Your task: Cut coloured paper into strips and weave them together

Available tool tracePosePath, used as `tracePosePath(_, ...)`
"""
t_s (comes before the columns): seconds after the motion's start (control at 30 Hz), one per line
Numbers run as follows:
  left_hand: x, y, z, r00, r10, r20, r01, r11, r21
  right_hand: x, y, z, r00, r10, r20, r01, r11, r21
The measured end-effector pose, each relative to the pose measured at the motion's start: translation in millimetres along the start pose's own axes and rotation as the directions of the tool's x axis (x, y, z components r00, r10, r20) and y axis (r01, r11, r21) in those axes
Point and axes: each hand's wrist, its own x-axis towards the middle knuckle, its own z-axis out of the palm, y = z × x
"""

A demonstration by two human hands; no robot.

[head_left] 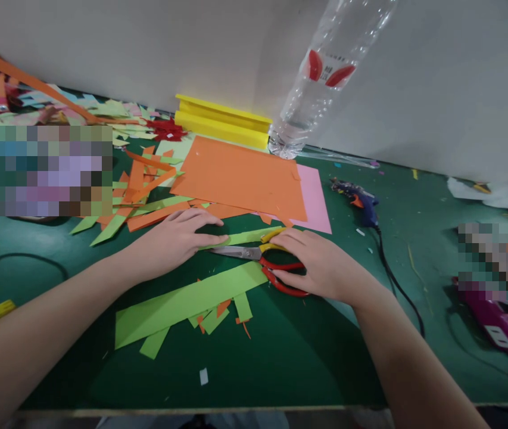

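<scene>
My right hand point(314, 259) is closed around scissors point(240, 252) with red and yellow handles, their blades pointing left. A narrow green paper strip point(251, 236) lies just beyond the blades. Its left part is under the thumb of my left hand point(189, 235), whose fingers reach forward, partly hiding how they grip. Nearer to me is a wider green paper strip point(186, 300), its right end beside the red handle. Small green and orange scraps point(211, 319) lie along its near edge.
Behind my hands lie orange sheets point(245, 179) over pink paper point(314, 199), with cut strips point(140, 185) left. A yellow folded piece point(222, 122) and a plastic bottle point(325, 89) stand by the wall. Right are a glue gun point(361, 199) with cord and a magenta device point(499, 319).
</scene>
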Motion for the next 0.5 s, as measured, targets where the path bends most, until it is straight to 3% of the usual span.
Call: tracePosePath(0.5, 0.7, 0.0, 0.0, 1.000, 0.001, 0.013, -0.001, 1.000, 0.007, -2.0, 2.6, -0.4, 1.000, -0.015, 0.019, 0.016, 0.999, -0.041)
